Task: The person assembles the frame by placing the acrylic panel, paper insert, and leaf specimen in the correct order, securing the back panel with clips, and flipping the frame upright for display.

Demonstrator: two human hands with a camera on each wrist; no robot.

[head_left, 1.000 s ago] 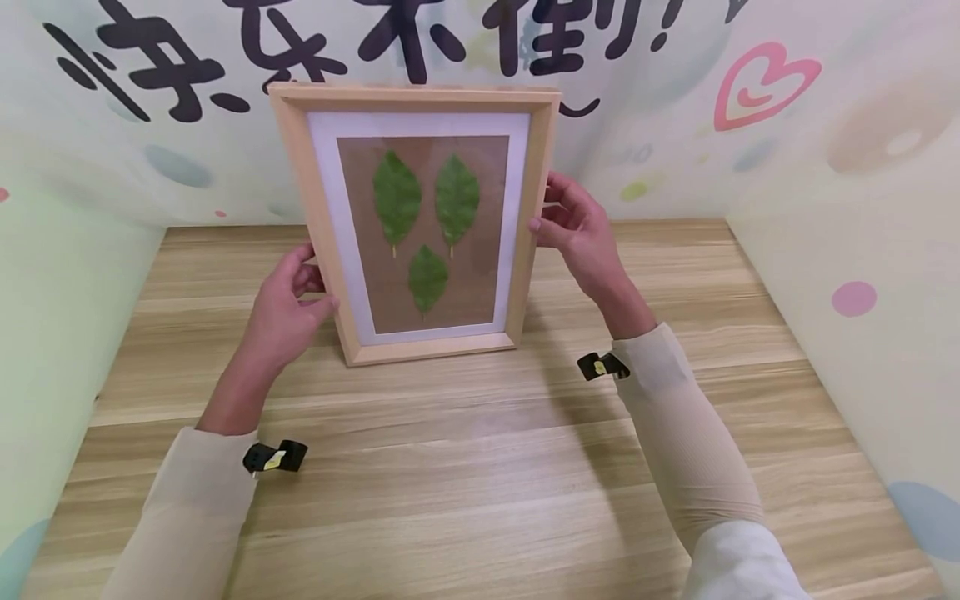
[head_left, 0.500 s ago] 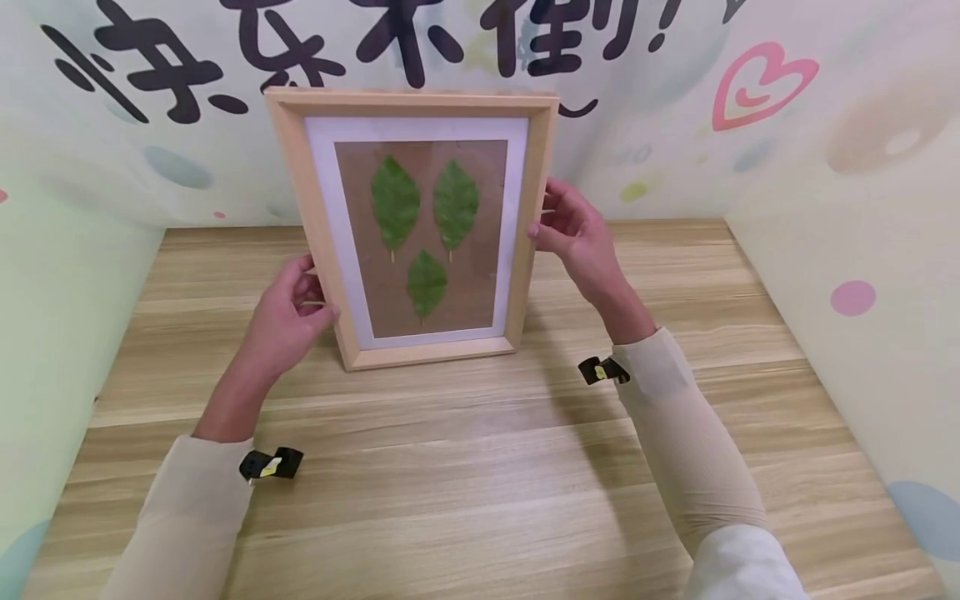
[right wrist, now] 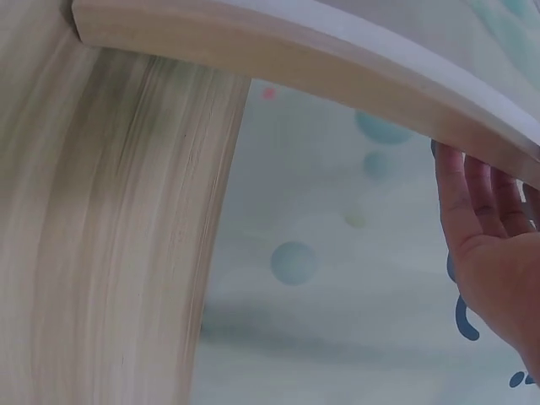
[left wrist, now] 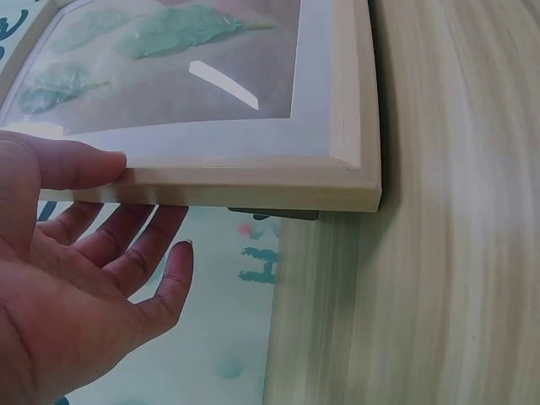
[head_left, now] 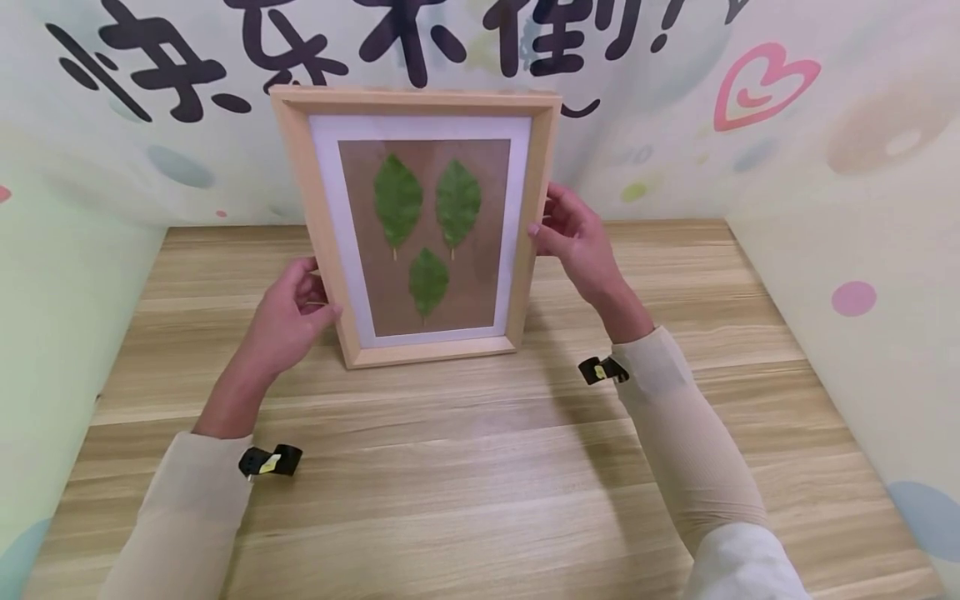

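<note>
A light wooden picture frame [head_left: 435, 357] stands upright on the table, leaning back slightly. Inside its white mat, three green leaves [head_left: 428, 283] lie on a brown backing behind a glossy pane. My left hand [head_left: 287, 321] grips the frame's left side low down, thumb on the front edge and fingers behind. In the left wrist view the little finger sticks out free of the wood. Higher up, my right hand [head_left: 581, 242] holds the right side the same way, its fingertips hidden behind the frame. A dark piece [left wrist: 274, 214] shows at the back edge.
The wood-grain table [head_left: 465, 483] runs back to a printed wall [head_left: 660, 142] with large black characters and a pink heart [head_left: 765, 87]. Side walls [head_left: 847, 217] border the table left and right. Black straps [head_left: 270, 461] sit on both sleeved wrists.
My left hand has slid slightly down the frame's left side, and my right hand has dropped a little on the right side. The frame stays standing in nearly the same spot.
</note>
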